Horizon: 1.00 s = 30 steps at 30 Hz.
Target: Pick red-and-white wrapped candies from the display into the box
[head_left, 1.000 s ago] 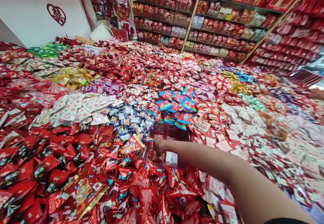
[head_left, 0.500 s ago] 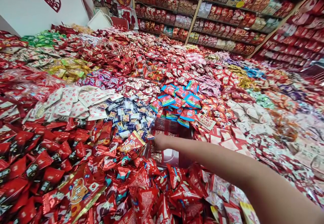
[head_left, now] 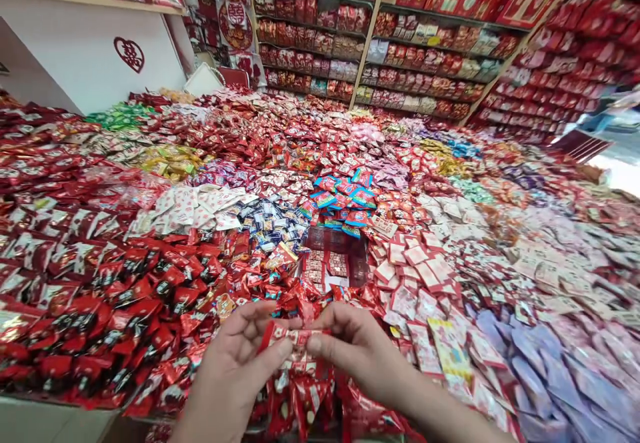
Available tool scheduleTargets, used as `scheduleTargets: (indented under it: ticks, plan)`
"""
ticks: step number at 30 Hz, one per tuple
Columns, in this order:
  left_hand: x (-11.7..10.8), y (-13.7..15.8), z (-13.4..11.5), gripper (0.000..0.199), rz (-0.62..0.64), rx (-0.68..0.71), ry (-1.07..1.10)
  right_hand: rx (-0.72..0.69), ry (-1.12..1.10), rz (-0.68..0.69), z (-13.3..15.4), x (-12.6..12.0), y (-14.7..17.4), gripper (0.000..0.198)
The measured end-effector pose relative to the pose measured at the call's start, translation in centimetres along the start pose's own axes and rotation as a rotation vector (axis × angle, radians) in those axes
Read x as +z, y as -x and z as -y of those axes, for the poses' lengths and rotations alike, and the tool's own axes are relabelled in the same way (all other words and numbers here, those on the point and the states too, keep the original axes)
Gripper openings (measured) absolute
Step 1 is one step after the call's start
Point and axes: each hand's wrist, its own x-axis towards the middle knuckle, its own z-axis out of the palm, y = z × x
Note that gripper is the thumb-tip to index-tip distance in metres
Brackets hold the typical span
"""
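My left hand and my right hand meet low in the middle, both closed on a small red packet with a pale square pattern. Both thumbs press on the packet's front, and the fingers curl behind it, partly hidden. Just beyond the hands, similar patterned packets lie in a dark red compartment. Red twisted-wrap candies fill the space under and around my hands.
Heaps of wrapped sweets cover the wide display: blue-and-red packets, navy-and-white ones, white packets and lilac packets. Stocked shelves line the back. A white panel with a red heart stands at left.
My right hand has come back from the compartment and now grips a patterned packet near me. My left hand has entered the view and holds it too. The camera view has tilted up.
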Motion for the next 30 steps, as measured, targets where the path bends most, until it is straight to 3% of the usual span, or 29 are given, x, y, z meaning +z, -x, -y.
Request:
scheduleTargets:
  ticks: [3, 7, 12, 17, 21, 24, 27, 30]
  plan:
    - [0.8, 1.2, -0.1, 0.042, 0.074, -0.054, 0.1, -0.045, 0.007, -0.123, -0.7, 0.5, 1.9, 0.037]
    - [0.7, 3.2, 0.7, 0.039, 0.035, -0.004, 0.145, -0.1, 0.007, -0.229, -1.3, 1.4, 4.4, 0.037]
    - [-0.2, 4.7, 1.5, 0.04, 0.149, 0.082, -0.061, -0.123, 0.0, -0.326, -2.6, 2.4, 6.9, 0.037]
    - [-0.5, 6.0, 2.9, 0.047, 0.235, 0.19, -0.255, -0.14, 0.045, -0.186, -3.2, 2.9, 8.7, 0.03]
    - [0.1, 7.4, 5.2, 0.064, 0.291, 0.149, -0.061, -0.167, -0.019, -0.238, -3.9, 3.4, 9.4, 0.029]
    - [-0.1, 7.7, 6.3, 0.058, 0.34, 0.062, -0.021, -0.166, 0.009, -0.252, -4.5, 3.1, 9.6, 0.028]
    - [-0.5, 7.1, 6.0, 0.059, 0.41, 0.114, -0.293, -0.204, 0.265, -0.239, -3.6, 2.1, 9.6, 0.031]
    - [-0.1, 6.1, 4.8, 0.067, 0.468, 0.23, -0.581, -0.194, 0.491, -0.066, -0.8, 0.7, 8.7, 0.023]
